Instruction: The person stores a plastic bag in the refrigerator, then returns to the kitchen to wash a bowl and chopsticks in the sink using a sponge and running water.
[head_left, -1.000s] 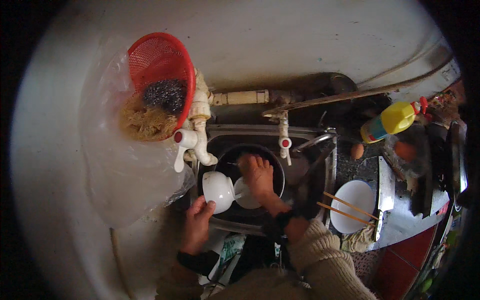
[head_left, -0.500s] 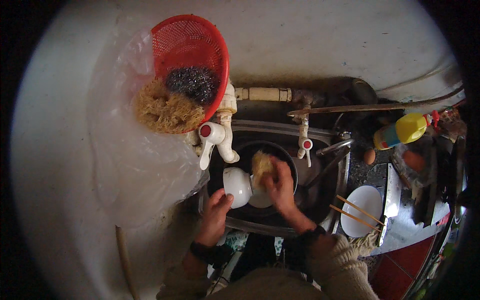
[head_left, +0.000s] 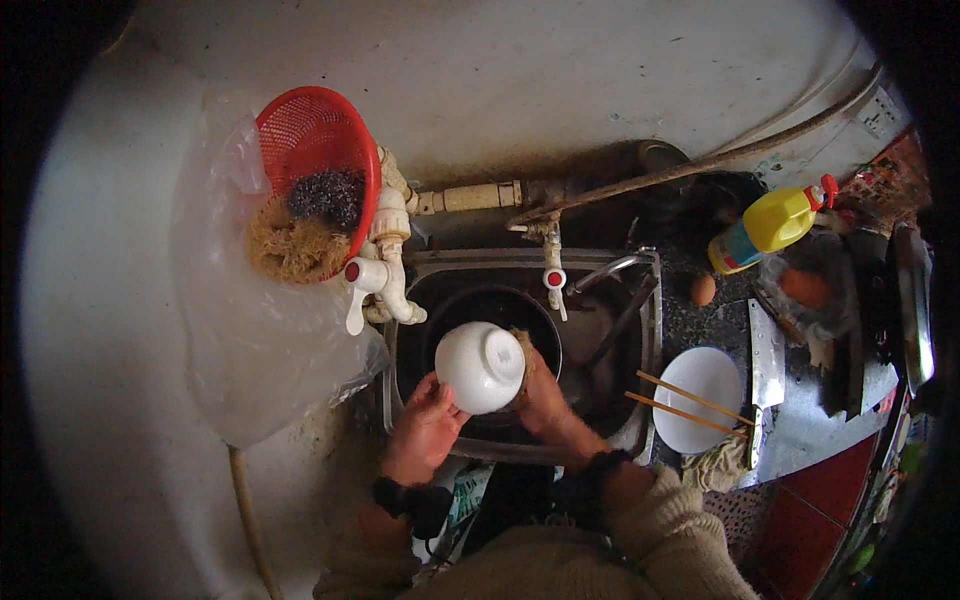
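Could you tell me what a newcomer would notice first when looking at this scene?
Probably the white bowl at the centre, turned bottom-up over the metal sink, with the left hand gripping its rim and the right hand pressing a scrubbing pad against its side. Next comes the bright red strainer basket hanging by the taps at upper left, holding scourers. To the right, a white plate carries a pair of chopsticks, with a yellow spray bottle behind.

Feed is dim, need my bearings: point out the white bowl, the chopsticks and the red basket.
white bowl [head_left: 481, 366]: head view, middle of its upturned underside.
chopsticks [head_left: 688, 398]: head view, mid-length of the upper stick, over the plate.
red basket [head_left: 315, 140]: head view, bare mesh above the scrubbers.
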